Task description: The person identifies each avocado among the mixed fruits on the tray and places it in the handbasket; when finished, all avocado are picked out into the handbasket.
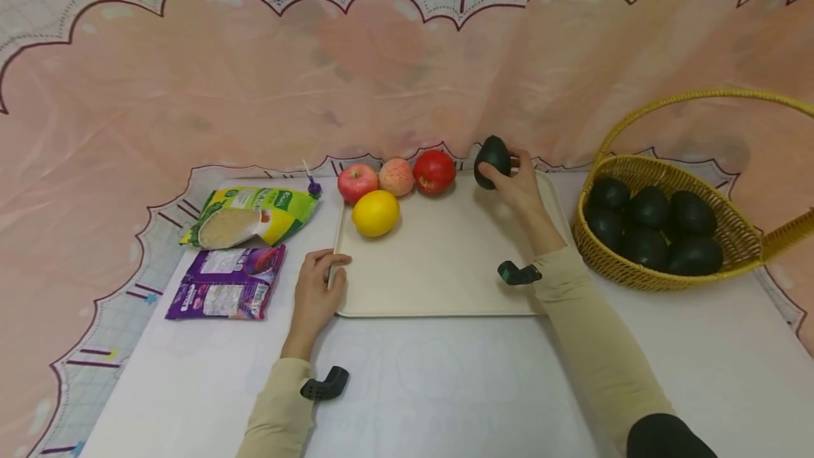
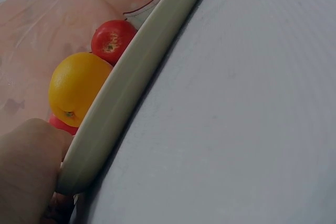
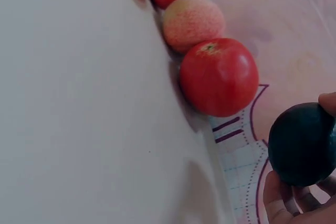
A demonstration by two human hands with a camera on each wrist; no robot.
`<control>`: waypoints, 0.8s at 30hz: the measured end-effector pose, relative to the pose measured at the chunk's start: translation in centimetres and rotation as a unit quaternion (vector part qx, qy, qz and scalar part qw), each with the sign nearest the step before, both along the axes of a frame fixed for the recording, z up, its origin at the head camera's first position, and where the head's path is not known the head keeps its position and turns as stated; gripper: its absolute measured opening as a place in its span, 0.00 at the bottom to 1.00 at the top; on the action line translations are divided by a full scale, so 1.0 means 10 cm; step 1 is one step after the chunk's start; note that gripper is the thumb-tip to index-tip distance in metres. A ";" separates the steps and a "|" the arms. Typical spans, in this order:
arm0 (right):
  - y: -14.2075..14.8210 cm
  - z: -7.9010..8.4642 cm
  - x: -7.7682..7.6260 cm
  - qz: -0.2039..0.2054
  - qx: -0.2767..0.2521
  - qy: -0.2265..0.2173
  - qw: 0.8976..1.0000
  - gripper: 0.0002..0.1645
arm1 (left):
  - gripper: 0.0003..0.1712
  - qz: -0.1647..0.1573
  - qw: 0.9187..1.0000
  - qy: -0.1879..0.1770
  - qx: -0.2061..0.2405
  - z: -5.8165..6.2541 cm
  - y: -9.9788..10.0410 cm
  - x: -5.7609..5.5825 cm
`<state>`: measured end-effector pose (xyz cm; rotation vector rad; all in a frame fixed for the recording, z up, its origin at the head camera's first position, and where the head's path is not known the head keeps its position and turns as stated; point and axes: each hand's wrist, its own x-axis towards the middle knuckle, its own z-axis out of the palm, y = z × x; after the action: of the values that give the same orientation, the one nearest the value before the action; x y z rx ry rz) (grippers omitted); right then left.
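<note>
My right hand (image 1: 518, 179) grips a dark green avocado (image 1: 492, 161), holding it upright over the tray's back right part. In the right wrist view the fingers (image 3: 278, 198) wrap under the avocado (image 3: 302, 144). My left hand (image 1: 316, 292) holds the left edge of the cream tray (image 1: 439, 267) near its front corner, with the fingertips over the rim. Along the tray's back left stand an apple (image 1: 357, 184), a peach (image 1: 397, 177) and a round red fruit (image 1: 435, 173). An orange-yellow round fruit (image 1: 376, 213) lies in front of the apple.
A yellow wicker basket (image 1: 591, 260) with a tall handle stands right of the tray, holding several avocados (image 1: 649, 207). On the left lie a green and yellow food bag (image 1: 280, 214) and a purple packet (image 1: 222, 285). A patterned cloth (image 1: 381, 90) hangs behind the white table (image 1: 445, 387).
</note>
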<state>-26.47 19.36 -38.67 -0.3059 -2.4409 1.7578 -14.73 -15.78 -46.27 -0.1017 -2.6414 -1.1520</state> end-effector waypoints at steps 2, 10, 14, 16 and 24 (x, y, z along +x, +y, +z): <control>0.01 0.03 0.04 0.000 -0.003 -0.008 1.000 0.43 | 0.10 0.000 1.000 0.004 -0.001 0.00 0.00 0.00; 0.13 0.09 0.22 0.020 0.005 -0.010 1.000 0.45 | 0.10 -0.004 1.000 0.010 0.000 0.02 0.02 0.00; 0.23 0.08 0.31 0.030 0.014 0.000 0.999 0.44 | 0.11 -0.007 1.000 0.009 0.000 0.02 0.03 0.00; 0.28 0.08 0.36 0.038 0.019 0.004 0.999 0.44 | 0.10 -0.007 1.000 0.008 0.000 0.02 0.03 -0.01; 0.47 0.12 0.56 0.057 0.052 0.016 0.997 0.45 | 0.10 -0.001 1.000 0.001 -0.007 0.01 0.02 0.00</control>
<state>-20.86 24.04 -37.45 -0.1281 -2.5622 1.6560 -14.73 -15.62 -46.12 -0.1082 -2.6499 -1.1331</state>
